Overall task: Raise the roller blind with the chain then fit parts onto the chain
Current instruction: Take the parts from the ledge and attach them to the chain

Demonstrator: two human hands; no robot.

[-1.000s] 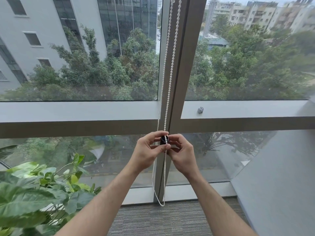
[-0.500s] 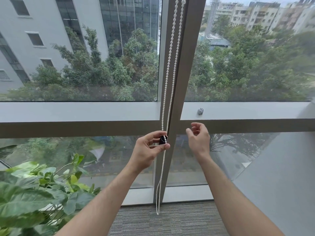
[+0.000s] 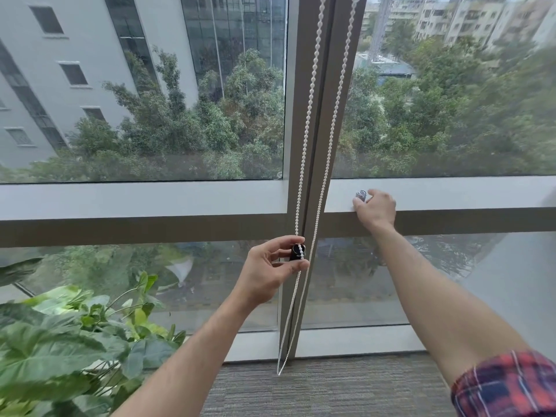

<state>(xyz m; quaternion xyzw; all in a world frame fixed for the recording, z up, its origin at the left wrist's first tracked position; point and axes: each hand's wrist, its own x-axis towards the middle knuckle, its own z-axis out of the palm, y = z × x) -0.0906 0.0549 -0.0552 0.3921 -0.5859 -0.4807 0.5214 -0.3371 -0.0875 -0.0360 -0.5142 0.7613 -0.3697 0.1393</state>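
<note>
Head view: left hand [image 3: 272, 270] pinches a small black plastic part [image 3: 298, 252] clipped on the white beaded chain [image 3: 307, 124]. Right hand [image 3: 376, 207], well apart, closes its fingers on a small grey metal piece [image 3: 360, 195] lying on the grey window ledge [image 3: 451, 194].

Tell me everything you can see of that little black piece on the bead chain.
The black part is small, dark and looks like plastic, roughly blocky, though its exact shape is hard to make out. It sits on the left strand of the white bead chain, with a few beads running across its front, below the window's horizontal frame bar. The left hand pinches it between thumb and fingers. The right hand is apart from it, up at a small silver part on the ledge.
</note>
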